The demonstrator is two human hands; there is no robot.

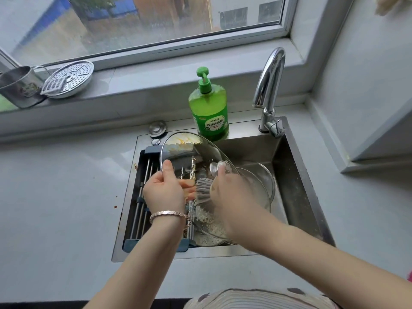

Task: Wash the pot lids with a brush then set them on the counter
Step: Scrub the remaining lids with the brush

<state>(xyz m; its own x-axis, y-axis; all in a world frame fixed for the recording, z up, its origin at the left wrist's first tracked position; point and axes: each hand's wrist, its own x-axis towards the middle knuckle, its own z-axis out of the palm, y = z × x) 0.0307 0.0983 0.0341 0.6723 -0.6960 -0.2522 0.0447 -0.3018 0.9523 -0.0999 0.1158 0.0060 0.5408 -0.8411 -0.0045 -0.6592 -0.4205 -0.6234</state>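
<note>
Over the steel sink point(296, 175) I hold a large glass pot lid point(187, 150) tilted on edge; it carries orange grease near its top and foam at its lower part. My left hand point(163, 190) grips the lid's left rim, thumb on the near face. My right hand point(231, 195) holds a clear-handled brush point(204, 189) with its bristles against the glass. A second glass lid point(265, 181) lies in the sink behind my right hand.
A green dish-soap pump bottle point(209, 112) stands at the sink's back edge beside the chrome faucet point(268, 90). A roll-up drying rack point(145, 197) covers the sink's left part. Grey counter point(62, 197) lies left. A steamer plate point(69, 80) and metal cup point(19, 85) sit on the windowsill.
</note>
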